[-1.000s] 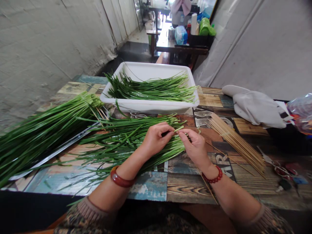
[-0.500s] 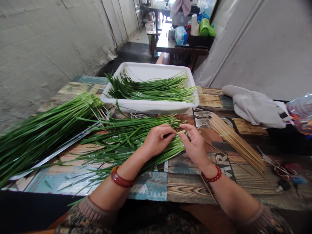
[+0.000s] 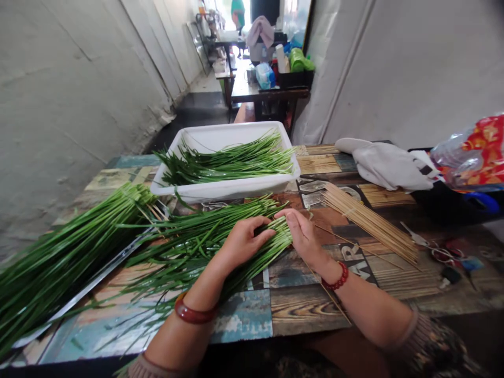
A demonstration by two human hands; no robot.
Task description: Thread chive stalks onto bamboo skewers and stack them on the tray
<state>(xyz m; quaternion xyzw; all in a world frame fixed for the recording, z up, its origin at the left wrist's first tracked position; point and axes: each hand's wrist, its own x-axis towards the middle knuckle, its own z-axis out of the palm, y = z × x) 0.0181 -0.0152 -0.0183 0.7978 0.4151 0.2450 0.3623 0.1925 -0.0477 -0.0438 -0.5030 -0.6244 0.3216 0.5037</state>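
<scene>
Long green garlic chives [image 3: 189, 239] lie in a loose bunch across the table, pale stem ends toward the right. My left hand [image 3: 244, 242] curves over the bunch near those ends, thumb and fingers around the stems. Against the cut ends rests my right hand [image 3: 306, 237], its fingers stretched out and close together, nothing visible in its grip. Behind both hands stands a white plastic tub [image 3: 224, 195] with more chives inside. To the left is a thick pile of chives [image 3: 74, 241], beside a long metal blade [image 3: 102, 281] partly hidden under leaves.
A bundle of thin bamboo skewers [image 3: 372, 226] lies on the right, with a few loose ones near my right wrist. Beyond are scissors [image 3: 423, 240], keys [image 3: 449, 275], a grey cloth cap [image 3: 389, 165] and a red plastic package [image 3: 484, 149]. Far back, a person [image 3: 238, 13] stands past another table.
My right hand has gone from fingering the stem tips to lying straight against the ends. My left fingers have spread from a pinch to a wider hold over the bunch. The view has shifted.
</scene>
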